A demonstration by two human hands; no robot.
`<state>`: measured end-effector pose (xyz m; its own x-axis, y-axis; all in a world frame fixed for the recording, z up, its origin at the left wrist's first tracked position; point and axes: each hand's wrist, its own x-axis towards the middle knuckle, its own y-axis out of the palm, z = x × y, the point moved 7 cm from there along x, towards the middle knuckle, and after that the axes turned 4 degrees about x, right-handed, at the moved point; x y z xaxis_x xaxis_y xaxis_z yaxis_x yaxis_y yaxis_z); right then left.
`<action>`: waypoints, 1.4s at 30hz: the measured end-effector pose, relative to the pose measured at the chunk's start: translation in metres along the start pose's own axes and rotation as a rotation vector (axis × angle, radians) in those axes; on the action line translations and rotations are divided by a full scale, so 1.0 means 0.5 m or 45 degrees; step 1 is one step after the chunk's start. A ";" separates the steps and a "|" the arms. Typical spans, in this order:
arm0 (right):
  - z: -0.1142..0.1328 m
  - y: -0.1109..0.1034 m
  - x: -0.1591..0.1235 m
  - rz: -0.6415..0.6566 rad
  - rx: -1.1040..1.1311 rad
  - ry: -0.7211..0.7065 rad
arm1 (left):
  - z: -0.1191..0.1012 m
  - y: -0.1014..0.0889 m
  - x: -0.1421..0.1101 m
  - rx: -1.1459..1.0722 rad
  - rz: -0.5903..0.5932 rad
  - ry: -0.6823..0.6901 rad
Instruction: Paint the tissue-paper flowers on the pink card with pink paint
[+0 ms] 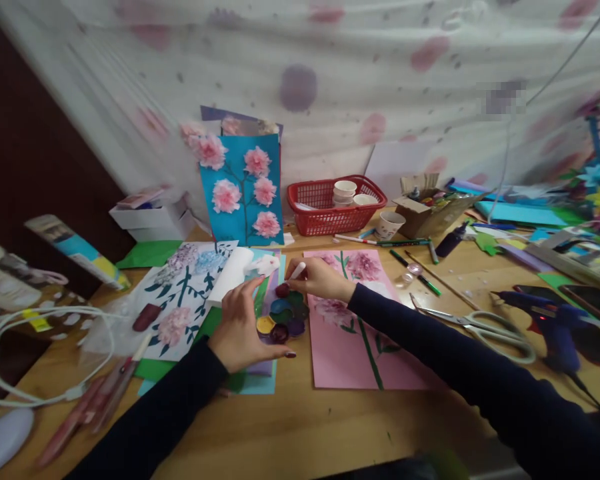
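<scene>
My left hand [240,325] curves round the left side of a flower-shaped paint palette [281,307], thumb along its near edge and fingers at its far side. Its wells hold dark red, blue, green, yellow and purple paint. Over the far well, my right hand [320,279] pinches a slim white stick-like tool [297,271]; its lower tip is at the dark red paint. Beneath my right wrist lies a pink sheet [330,363] with pink flowers and green stems. A roll of white paper [231,275] and crumpled white tissue [265,264] lie just beyond my left hand.
A blue flower picture [237,223] stands behind, beside a red basket [325,220] with paper cups. Scissors [490,328], a glue gun [555,320] and pens lie right. Left are a white flower sheet [185,343], a white cable [45,310] and a computer mouse [7,437].
</scene>
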<state>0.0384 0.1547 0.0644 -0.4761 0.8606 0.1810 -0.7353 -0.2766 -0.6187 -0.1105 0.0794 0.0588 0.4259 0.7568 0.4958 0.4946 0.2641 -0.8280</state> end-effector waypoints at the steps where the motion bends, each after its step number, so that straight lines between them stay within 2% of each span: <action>1: 0.000 0.007 0.003 0.050 -0.010 0.008 | 0.017 0.015 -0.004 0.016 0.074 -0.017; 3: 0.005 0.015 0.008 0.140 -0.045 0.032 | 0.038 0.041 -0.012 0.035 0.179 -0.045; 6: 0.019 0.009 0.014 0.170 -0.131 0.070 | 0.042 0.058 -0.015 0.030 0.234 -0.052; 10: 0.035 -0.013 0.022 0.076 -0.311 0.120 | 0.040 0.061 -0.014 0.023 0.246 -0.073; 13: 0.048 -0.014 0.030 0.044 -0.513 0.062 | 0.044 0.061 -0.015 0.024 0.248 -0.092; 19: 0.062 0.016 0.043 0.226 -0.586 -0.016 | 0.045 0.064 -0.016 0.025 0.270 -0.096; 22: 0.058 0.015 0.045 0.219 -0.659 0.035 | 0.045 0.065 -0.015 0.018 0.280 -0.099; 26: 0.046 -0.003 0.047 0.151 -1.014 0.187 | 0.049 0.068 -0.015 0.005 0.290 -0.102; 29: 0.047 -0.006 0.049 0.189 -1.166 0.232 | 0.052 0.070 -0.016 0.001 0.294 -0.103; 36: 0.067 0.007 0.060 0.241 -0.947 0.088 | 0.051 0.073 -0.017 0.001 0.302 -0.104; 39: 0.074 0.001 0.057 0.267 -0.665 0.044 | 0.053 0.074 -0.017 0.012 0.300 -0.097; 42: 0.081 -0.036 0.038 0.201 -0.350 0.039 | 0.059 0.071 -0.017 0.022 0.296 -0.096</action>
<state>0.0231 0.1585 0.1099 -0.5563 0.8297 0.0459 -0.4936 -0.2855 -0.8215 -0.1190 0.1003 0.0176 0.4688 0.8407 0.2710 0.3764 0.0873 -0.9223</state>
